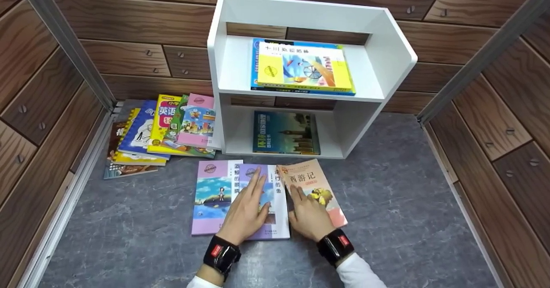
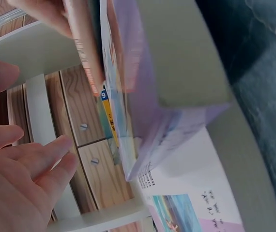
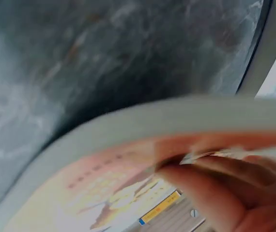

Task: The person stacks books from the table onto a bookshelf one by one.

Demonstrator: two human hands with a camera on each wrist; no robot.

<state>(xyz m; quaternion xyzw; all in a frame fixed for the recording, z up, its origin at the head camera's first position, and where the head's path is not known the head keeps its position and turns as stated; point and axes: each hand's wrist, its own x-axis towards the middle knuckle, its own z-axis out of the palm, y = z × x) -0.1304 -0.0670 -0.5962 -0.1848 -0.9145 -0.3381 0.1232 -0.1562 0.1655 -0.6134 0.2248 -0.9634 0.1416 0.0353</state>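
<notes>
Three paperback books lie on the grey floor in front of a white shelf. My left hand (image 1: 245, 212) is over the middle purple book (image 1: 281, 223), its fingers extended and pointing forward. Beside it, to the left, is another purple book (image 1: 206, 225) with a blue sea picture. My right hand (image 1: 311, 217) touches the orange book (image 1: 307, 167), fingers on the cover near its left edge. That book lies slanted next to the middle one. In the left wrist view the left hand (image 2: 26, 174) shows an open palm. The right wrist view blurs the right hand (image 3: 239, 193).
The white two-tier shelf (image 1: 399, 60) stands behind the books. A yellow book (image 1: 268, 71) tops a stack on its upper tier; a dark teal book (image 1: 285, 133) lies below. Several books, including a pink one (image 1: 200, 101), overlap left of the shelf. Wood-patterned panels surround the floor.
</notes>
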